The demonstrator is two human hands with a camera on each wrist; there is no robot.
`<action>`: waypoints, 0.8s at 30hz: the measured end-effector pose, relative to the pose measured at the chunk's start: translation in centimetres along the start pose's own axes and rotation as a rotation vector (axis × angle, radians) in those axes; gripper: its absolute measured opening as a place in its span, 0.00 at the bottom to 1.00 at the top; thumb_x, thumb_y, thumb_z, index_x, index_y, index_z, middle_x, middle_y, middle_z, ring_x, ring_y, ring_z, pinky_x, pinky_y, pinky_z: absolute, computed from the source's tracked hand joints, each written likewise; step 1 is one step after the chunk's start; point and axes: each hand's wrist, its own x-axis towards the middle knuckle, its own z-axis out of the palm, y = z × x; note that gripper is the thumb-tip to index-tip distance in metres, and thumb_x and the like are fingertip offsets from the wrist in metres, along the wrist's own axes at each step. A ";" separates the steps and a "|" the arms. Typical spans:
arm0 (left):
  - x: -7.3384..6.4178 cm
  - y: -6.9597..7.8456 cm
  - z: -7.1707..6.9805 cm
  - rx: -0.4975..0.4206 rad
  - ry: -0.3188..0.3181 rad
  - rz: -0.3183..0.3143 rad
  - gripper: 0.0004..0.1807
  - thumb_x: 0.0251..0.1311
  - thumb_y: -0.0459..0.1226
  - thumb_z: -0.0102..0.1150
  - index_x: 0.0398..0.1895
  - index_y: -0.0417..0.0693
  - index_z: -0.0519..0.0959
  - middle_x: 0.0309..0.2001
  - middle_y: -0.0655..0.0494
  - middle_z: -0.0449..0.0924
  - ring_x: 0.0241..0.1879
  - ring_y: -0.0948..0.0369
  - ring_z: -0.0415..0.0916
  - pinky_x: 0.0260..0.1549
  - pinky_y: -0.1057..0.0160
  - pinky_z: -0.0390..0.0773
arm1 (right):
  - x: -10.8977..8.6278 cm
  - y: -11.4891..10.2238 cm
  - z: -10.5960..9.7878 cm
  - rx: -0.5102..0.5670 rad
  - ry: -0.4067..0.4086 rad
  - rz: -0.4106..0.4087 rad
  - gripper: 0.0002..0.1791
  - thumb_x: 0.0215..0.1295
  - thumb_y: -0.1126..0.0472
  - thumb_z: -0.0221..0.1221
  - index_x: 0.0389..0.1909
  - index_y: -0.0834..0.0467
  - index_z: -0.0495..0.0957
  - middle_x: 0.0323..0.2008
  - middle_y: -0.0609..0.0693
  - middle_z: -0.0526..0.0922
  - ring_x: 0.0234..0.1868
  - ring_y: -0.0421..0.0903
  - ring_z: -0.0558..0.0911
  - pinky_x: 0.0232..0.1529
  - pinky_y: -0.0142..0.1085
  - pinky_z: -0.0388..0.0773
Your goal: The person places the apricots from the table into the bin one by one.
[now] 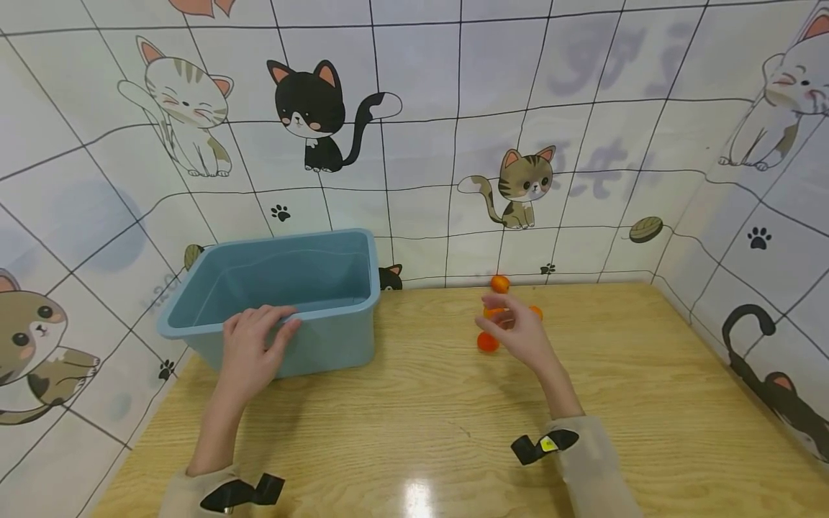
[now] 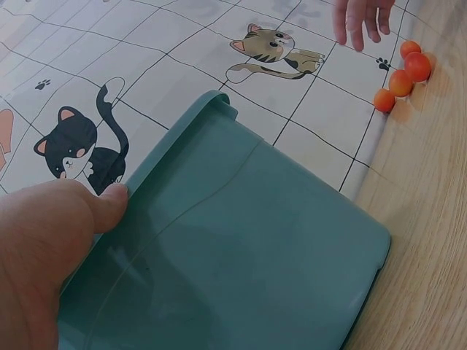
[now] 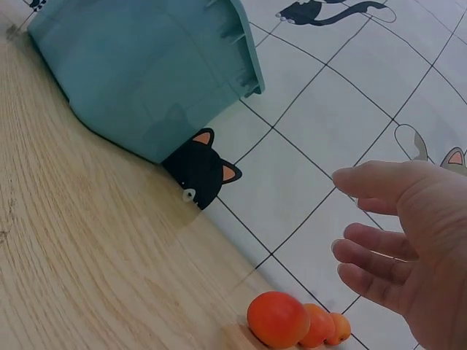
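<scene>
My left hand [image 1: 252,352] grips the near rim of a blue-green plastic bin [image 1: 337,338], its thumb on the outer side. In the left wrist view the thumb of that hand [image 2: 55,233] lies along the rim, and its other fingers are hidden. My right hand [image 1: 526,337] hovers over several small round orange and red fruits [image 1: 488,342], fingers loosely bent and nothing held. The right wrist view has the hand [image 3: 408,240] above and beside the fruits, of which a red one [image 3: 278,319] is closest.
The bin stands at the back left of a light wooden table [image 1: 414,424]. Close behind the table rises a wall covering [image 1: 421,165] with cat drawings and grid lines, which also runs along both sides. One orange fruit [image 1: 499,283] lies against the wall.
</scene>
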 end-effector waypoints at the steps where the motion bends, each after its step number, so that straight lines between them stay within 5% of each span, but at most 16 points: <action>1: 0.0 0.0 0.0 0.001 0.001 0.001 0.10 0.70 0.38 0.61 0.48 0.42 0.84 0.41 0.48 0.84 0.45 0.46 0.73 0.57 0.37 0.56 | 0.0 0.3 0.0 0.004 -0.001 0.007 0.26 0.67 0.54 0.68 0.62 0.58 0.76 0.57 0.57 0.79 0.46 0.53 0.81 0.42 0.36 0.79; 24: 0.1 0.0 0.1 -0.003 0.020 0.016 0.10 0.69 0.37 0.62 0.47 0.42 0.85 0.40 0.48 0.84 0.44 0.46 0.73 0.57 0.37 0.57 | -0.3 4.1 0.5 -0.043 -0.035 0.122 0.24 0.64 0.60 0.70 0.56 0.67 0.77 0.54 0.64 0.80 0.47 0.56 0.80 0.47 0.44 0.76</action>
